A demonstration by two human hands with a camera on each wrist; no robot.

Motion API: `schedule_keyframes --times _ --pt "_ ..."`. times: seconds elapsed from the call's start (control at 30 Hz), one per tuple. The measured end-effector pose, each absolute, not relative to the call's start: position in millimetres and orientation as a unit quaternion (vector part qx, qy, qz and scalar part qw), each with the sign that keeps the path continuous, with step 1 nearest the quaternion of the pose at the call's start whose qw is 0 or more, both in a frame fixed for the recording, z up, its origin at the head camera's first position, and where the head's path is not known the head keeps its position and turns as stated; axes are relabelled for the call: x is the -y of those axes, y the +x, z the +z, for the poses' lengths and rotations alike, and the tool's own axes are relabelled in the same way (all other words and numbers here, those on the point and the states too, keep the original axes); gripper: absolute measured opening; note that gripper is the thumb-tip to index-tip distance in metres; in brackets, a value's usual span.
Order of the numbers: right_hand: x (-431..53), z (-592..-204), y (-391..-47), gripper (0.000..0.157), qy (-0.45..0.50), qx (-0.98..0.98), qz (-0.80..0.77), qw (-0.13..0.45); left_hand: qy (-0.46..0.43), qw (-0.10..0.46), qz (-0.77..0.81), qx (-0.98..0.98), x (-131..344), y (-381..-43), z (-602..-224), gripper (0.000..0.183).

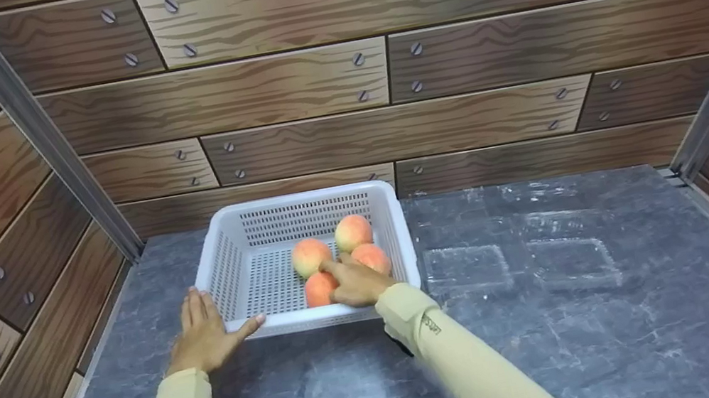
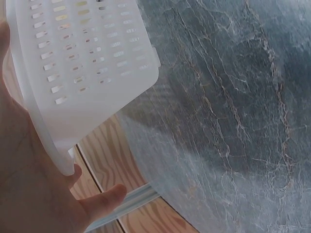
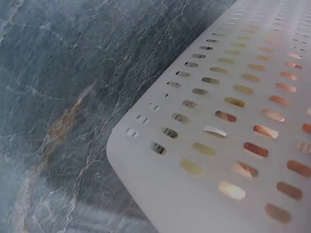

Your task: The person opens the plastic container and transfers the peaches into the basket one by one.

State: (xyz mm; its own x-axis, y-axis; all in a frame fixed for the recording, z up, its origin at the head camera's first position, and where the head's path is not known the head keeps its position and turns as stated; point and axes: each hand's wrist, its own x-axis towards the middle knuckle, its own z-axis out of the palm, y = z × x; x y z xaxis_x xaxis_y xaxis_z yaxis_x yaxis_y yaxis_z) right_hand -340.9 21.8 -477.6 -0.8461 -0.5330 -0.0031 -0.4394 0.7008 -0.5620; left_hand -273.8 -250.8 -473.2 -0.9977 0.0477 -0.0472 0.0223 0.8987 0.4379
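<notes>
A white plastic basket (image 1: 229,249) with slotted walls sits on the dark marbled table. Several red and yellow peaches lie in its right half: one at the back (image 1: 353,232), one left of it (image 1: 311,257), one to the right (image 1: 371,258) and one by the front wall (image 1: 320,289). My right hand (image 1: 360,283) reaches over the front rim and grips the front peach, its fingers over the peach's right side. At the front left corner, my left hand (image 1: 201,336) lies against the basket with fingers straight and spread, the thumb along the rim.
Two clear plastic trays (image 1: 467,268) (image 1: 574,262) lie on the table right of the basket, with more clear plastic behind them. Wood-patterned walls (image 1: 285,88) enclose the back and sides, with metal posts (image 1: 37,129) at the corners.
</notes>
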Motion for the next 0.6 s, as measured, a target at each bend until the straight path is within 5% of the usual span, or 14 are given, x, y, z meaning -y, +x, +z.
schedule_keyframes --times 0.27,0.5,0.6 --pt "-19.5 -477.9 -337.0 0.052 -0.262 -0.93 -0.254 0.025 0.019 0.032 0.225 -0.974 252.3 -274.3 -476.3 0.12" --pt "-18.6 -481.7 -334.8 0.014 -0.279 -0.93 -0.227 -0.072 0.02 0.028 0.225 -0.974 252.2 -275.0 -475.6 0.119" --pt "-19.3 -483.7 -335.5 0.011 -0.302 -0.922 -0.215 -0.11 0.022 0.03 0.221 -0.974 252.6 -275.5 -476.0 0.119"
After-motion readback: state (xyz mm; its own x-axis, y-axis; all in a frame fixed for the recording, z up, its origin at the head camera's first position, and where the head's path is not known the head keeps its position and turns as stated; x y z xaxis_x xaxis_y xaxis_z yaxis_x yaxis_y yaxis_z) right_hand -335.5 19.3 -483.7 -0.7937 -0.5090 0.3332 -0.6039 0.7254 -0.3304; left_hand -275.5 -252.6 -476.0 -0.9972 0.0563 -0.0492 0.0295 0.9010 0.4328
